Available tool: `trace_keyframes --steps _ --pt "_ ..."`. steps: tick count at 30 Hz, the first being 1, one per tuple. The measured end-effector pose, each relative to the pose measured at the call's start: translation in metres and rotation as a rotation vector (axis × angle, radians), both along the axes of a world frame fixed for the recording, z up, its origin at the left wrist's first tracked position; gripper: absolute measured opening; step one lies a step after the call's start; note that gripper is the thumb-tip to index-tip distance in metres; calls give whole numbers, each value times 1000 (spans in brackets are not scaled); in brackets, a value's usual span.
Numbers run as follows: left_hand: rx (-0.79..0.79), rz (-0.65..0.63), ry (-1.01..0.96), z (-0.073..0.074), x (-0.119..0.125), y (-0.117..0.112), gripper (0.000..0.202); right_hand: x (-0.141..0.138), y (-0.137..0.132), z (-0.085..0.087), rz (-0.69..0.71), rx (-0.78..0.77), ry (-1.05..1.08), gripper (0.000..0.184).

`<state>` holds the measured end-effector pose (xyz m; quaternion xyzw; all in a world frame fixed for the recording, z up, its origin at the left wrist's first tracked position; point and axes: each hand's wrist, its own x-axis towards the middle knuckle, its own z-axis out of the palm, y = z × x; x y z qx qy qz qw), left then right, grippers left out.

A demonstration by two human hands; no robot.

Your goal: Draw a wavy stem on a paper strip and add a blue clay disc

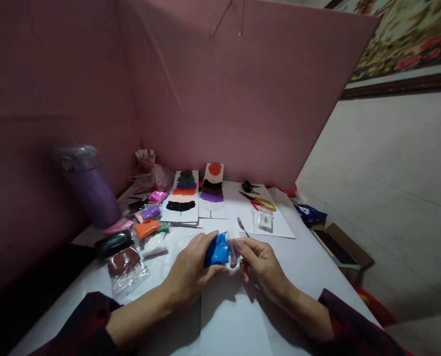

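A small clear plastic bag of blue modelling clay point(217, 250) is held up over the white table, between both hands. My left hand point(193, 262) wraps around its filled end, thumb below and fingers above. With closed fingertips, my right hand point(259, 259) pinches the bag's clear end. Just beyond the right hand lies a small fork point(242, 226). To the left are several more clay packets: orange point(147, 228), white point(154, 244), brown point(124, 262), black point(114, 243) and purple point(151, 212).
Two cards with coloured feather-like bands, a left card point(180, 215) and a right card point(212, 213), lie at the back. Yellow-and-red scissors point(264, 203) and a small white packet point(265, 221) lie right. A purple bottle point(94, 193) stands left. Pink panels point(224, 99) enclose the back.
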<state>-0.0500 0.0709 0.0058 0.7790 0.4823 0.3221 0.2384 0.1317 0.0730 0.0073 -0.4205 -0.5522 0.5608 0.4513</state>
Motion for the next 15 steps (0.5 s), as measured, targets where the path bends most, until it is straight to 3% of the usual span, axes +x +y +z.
trace_keyframes --steps 15 --pt "87 32 84 6 -2 -2 45 4 2 1 9 103 -79 33"
